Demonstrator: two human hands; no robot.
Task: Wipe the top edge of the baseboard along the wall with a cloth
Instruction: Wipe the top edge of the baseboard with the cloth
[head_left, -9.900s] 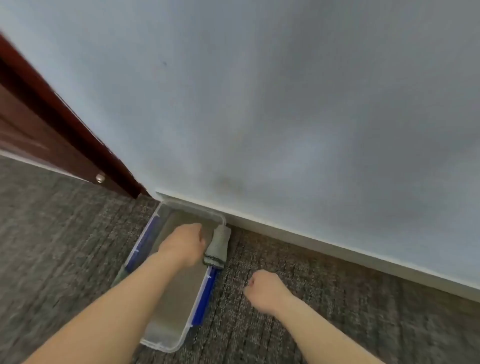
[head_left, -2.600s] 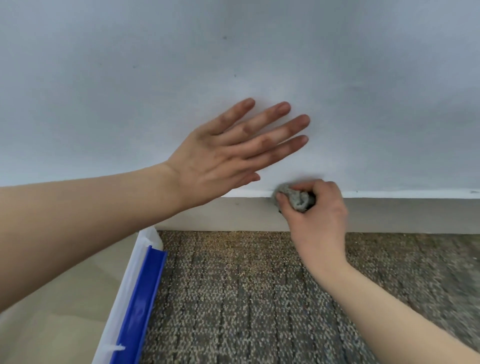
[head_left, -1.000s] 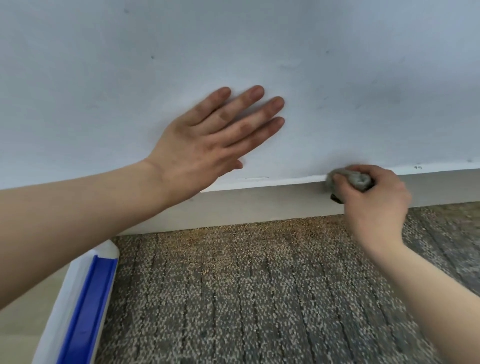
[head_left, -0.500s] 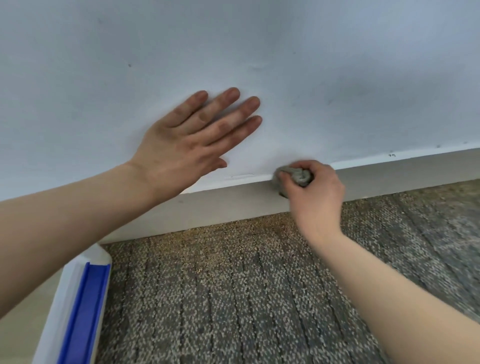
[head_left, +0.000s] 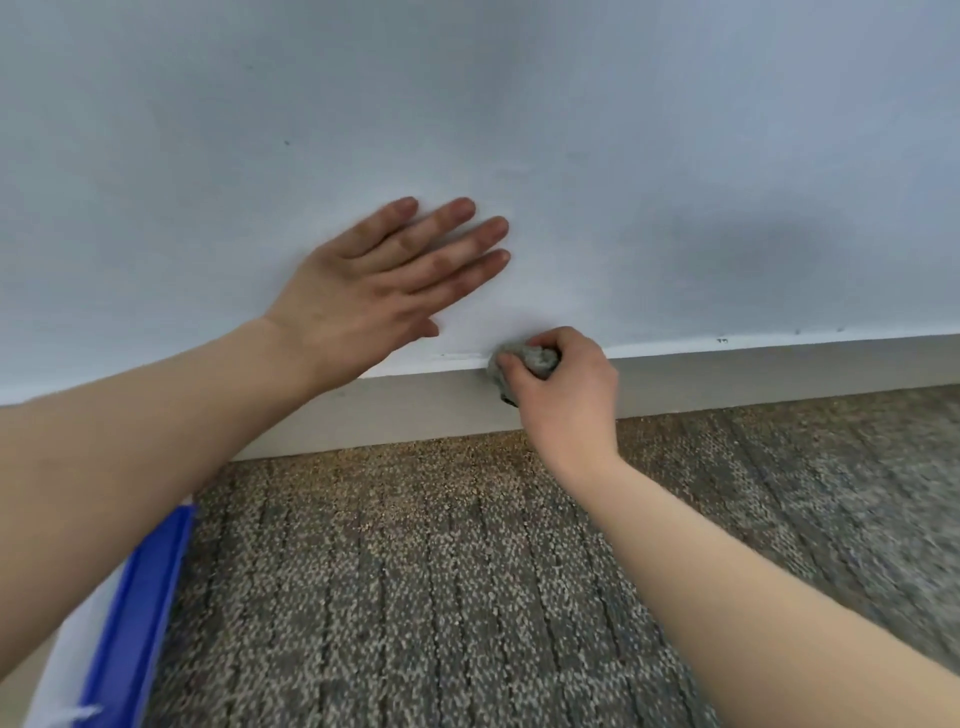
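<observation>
Head view: right hand (head_left: 563, 400) clamped round a balled grey cloth (head_left: 537, 359), which is pressed on the top edge of the baseboard (head_left: 779, 371), just right of centre. Left hand (head_left: 374, 296) flat, fingers apart, braced on the wall (head_left: 623, 156) at 10 o'clock from the cloth. Best done with even downward pressure, cloth riding the ledge. Specks toward 3 o'clock likely need wiping.

soft even light, pale wall (head_left: 623, 104) bright, faint broad shadow at 2 o'clock, baseboard (head_left: 779, 376) line bowed by wide-angle lens, carpet (head_left: 872, 519) smeared at 4 o'clock
</observation>
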